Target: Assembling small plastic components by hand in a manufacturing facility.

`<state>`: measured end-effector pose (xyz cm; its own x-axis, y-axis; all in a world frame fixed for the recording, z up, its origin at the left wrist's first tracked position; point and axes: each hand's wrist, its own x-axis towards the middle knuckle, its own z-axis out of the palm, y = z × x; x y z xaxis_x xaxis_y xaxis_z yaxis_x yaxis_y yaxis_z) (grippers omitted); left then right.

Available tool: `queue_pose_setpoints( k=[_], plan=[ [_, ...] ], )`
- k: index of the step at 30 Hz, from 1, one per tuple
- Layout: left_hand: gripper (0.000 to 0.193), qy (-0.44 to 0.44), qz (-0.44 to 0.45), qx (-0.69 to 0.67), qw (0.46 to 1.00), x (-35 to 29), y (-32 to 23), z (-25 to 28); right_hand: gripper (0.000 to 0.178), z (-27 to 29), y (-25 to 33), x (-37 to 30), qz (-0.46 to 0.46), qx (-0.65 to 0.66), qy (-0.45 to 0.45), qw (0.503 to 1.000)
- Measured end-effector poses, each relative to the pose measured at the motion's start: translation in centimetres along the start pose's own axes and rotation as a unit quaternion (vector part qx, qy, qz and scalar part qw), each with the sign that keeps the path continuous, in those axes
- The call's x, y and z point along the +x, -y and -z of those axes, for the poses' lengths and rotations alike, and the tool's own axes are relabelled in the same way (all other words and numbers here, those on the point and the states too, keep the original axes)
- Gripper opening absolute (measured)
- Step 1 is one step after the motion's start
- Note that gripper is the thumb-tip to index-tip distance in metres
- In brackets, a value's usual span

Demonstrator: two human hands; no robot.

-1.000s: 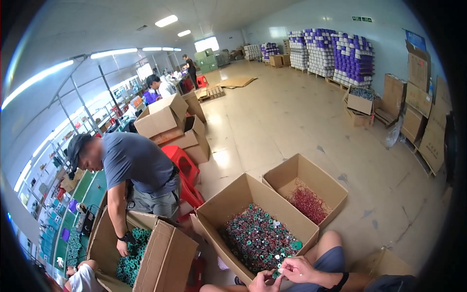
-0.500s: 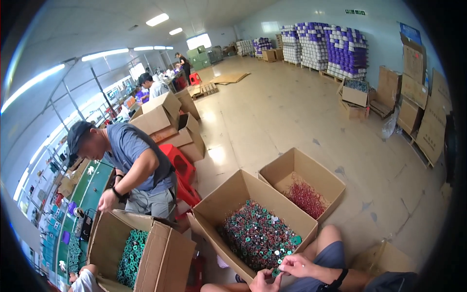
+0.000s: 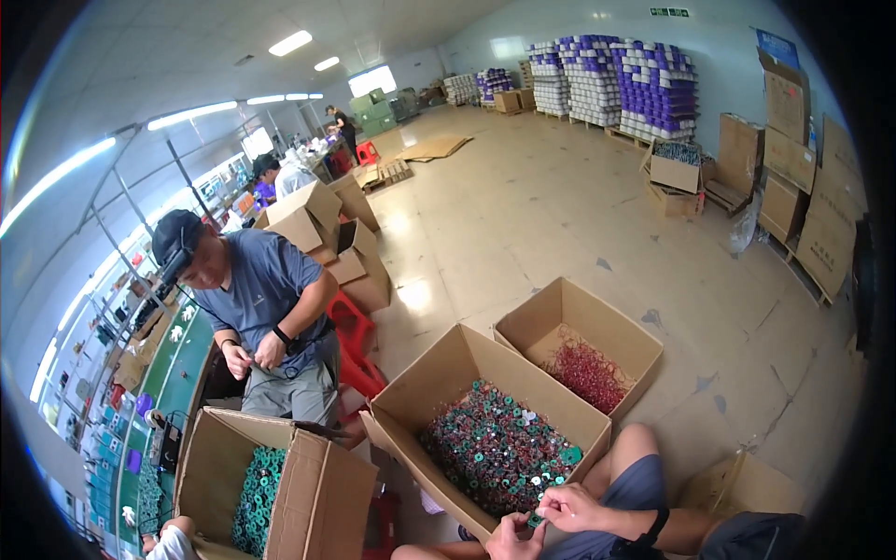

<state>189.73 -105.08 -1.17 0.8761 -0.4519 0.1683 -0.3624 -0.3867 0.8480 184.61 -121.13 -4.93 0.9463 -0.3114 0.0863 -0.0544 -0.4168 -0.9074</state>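
Note:
Low in the head view, my left hand (image 3: pixel 515 539) pinches a small green round part (image 3: pixel 535 520) between thumb and fingers. Just beside it, my right hand (image 3: pixel 569 510) has its fingertips closed close to the same part; whatever they grip is too small to make out. Both hands are over the near edge of a large cardboard box (image 3: pixel 406 390), above my lap. Inside that box lies a heap of mixed green rings, reddish wires and dark and silvery bits (image 3: pixel 495 448).
Behind stands another cardboard box (image 3: pixel 527 329) with red wire pieces (image 3: pixel 583 373). To the left, an open box (image 3: pixel 322 495) holds green rings (image 3: pixel 259 499). A co-worker (image 3: pixel 266 308) sits by the green workbench (image 3: pixel 177 383), near red stools (image 3: pixel 355 345).
The co-worker has sat back from the left box and brought both hands together in front of the body. My hands stay at the same spot around the green part.

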Motion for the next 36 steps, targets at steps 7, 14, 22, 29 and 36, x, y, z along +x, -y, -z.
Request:
queue_pose_setpoints(
  k=[7,14,22,29,36],
  plan=[
    [0.040,-0.003,0.001,-0.021,1.000,-0.3,0.1,-0.1,0.017,-1.2,-1.8,-1.2,-0.038,0.090,0.029,0.995],
    [0.039,0.002,0.011,-0.015,1.000,0.1,-0.5,0.2,0.016,-1.0,-2.0,-0.5,-0.069,0.129,0.039,0.988],
    [0.041,0.010,0.013,-0.003,1.000,0.2,-0.1,0.1,0.017,-1.7,-2.8,-0.2,-0.128,0.098,0.055,0.985],
    [0.039,-0.012,0.040,-0.011,0.999,-0.9,1.3,0.8,0.017,-0.4,-2.8,0.8,-0.120,0.003,-0.028,0.992],
    [0.031,0.000,0.122,-0.043,0.992,-0.7,1.8,1.8,0.015,4.3,-9.7,1.2,-0.263,0.257,-0.078,0.927]
  ],
)
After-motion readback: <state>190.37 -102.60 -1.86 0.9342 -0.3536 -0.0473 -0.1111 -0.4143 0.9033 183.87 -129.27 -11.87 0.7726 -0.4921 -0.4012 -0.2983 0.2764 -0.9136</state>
